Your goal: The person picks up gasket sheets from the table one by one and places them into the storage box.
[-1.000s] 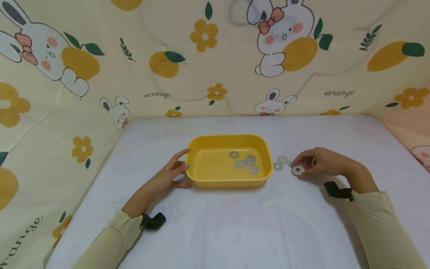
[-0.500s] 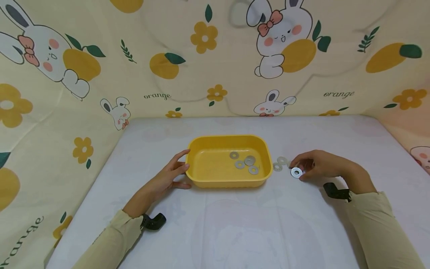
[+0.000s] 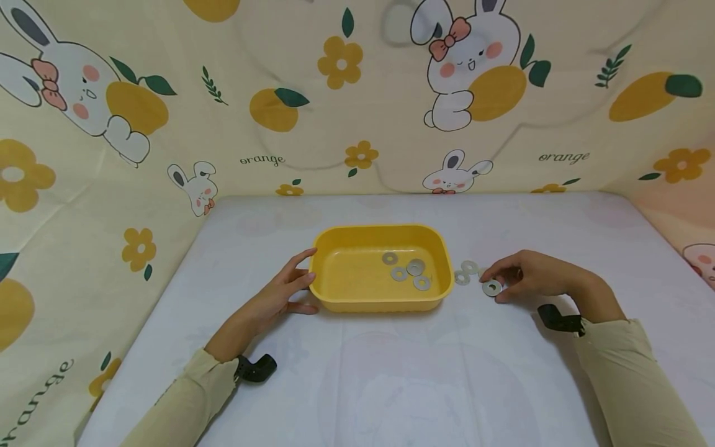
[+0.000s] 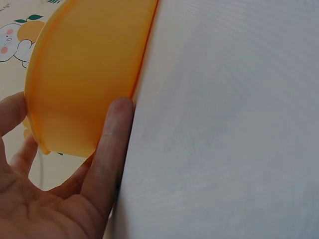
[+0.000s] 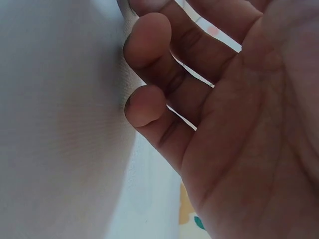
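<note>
In the head view, a yellow plastic tray (image 3: 346, 273) stands on the table with several flat metal washers (image 3: 422, 283) lying in its right half. My left hand (image 3: 279, 288) rests against the tray's left end with fingers spread along the rim and lower side; the left wrist view shows a fingertip (image 4: 119, 107) low against the tray wall, by the table. To the tray's right, my right hand (image 3: 536, 273) pinches a washer (image 3: 492, 287) between thumb and fingers. In the right wrist view the curled fingers (image 5: 149, 37) show, but the washer is hidden.
Several loose washers (image 3: 462, 277) lie on the white tabletop (image 3: 391, 372) between the tray and the right hand, one partly behind the fingers. A patterned cloth (image 3: 313, 143) with rabbits and oranges rises behind the table and along its sides.
My right hand has shifted slightly towards me, and the washer in its fingers has tilted, its face now turned more towards the camera. The left hand and tray stay in place.
</note>
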Demonstrator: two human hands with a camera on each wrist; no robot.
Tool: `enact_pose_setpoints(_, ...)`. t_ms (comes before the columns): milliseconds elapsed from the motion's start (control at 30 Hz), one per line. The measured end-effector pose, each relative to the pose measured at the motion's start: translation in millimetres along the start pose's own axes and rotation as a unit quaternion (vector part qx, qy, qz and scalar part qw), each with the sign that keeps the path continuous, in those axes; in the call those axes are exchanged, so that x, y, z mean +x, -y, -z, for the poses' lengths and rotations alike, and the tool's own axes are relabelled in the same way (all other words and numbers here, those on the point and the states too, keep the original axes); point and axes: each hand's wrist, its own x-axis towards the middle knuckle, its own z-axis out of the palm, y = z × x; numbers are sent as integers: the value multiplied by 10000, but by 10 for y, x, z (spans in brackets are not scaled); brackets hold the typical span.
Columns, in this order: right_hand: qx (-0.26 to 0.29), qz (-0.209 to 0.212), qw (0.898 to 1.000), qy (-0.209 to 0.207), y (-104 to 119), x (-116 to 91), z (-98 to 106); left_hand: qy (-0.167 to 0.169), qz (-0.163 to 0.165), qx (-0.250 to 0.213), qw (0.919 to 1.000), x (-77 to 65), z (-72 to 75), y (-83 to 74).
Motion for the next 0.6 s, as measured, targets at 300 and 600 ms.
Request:
enact_pose_setpoints(300, -10, 7, 10000, -20, -17, 8, -12, 25, -23, 74, 10000, -20, -5, -18)
enact_pose_setpoints(600, -305, -246, 9992, -96, 18, 40, -1, 61, -7, 39, 10000, 1, 10, -1)
